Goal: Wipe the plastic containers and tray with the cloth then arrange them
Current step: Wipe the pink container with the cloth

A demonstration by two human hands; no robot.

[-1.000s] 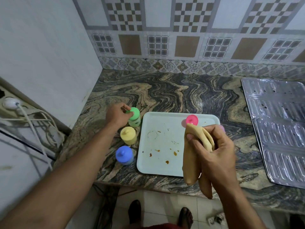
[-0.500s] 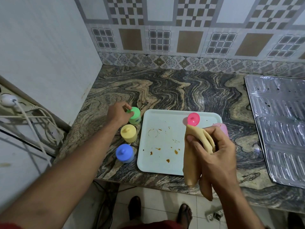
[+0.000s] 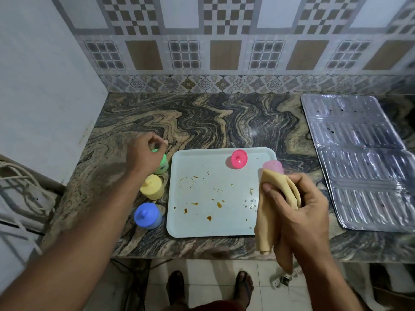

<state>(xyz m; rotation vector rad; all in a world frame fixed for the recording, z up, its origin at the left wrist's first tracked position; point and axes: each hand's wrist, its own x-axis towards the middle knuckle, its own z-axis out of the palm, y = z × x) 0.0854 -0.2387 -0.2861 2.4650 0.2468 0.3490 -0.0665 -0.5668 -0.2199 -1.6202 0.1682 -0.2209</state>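
Note:
A pale blue tray (image 3: 215, 223) with brown stains lies on the marbled counter. On its far part stands a bright pink container (image 3: 239, 158). A pale pink container (image 3: 272, 166) at its right edge is partly hidden by the tan cloth (image 3: 267, 221). My right hand (image 3: 301, 212) grips that cloth, bunched and hanging, over the tray's right edge. Left of the tray stand a green container (image 3: 163, 164), a yellow container (image 3: 152, 186) and a blue container (image 3: 147, 214) in a row. My left hand (image 3: 143, 153) is curled over the green one's top.
A ribbed metal sheet (image 3: 359, 167) covers the counter at the right. A white wall (image 3: 45, 97) bounds the left side, with cables (image 3: 20, 187) below it. A tiled wall runs along the back. The counter's front edge is near my feet (image 3: 176, 286).
My left hand has stayed on the green container, its fingers now higher over the lid. My right hand still holds the cloth in much the same place.

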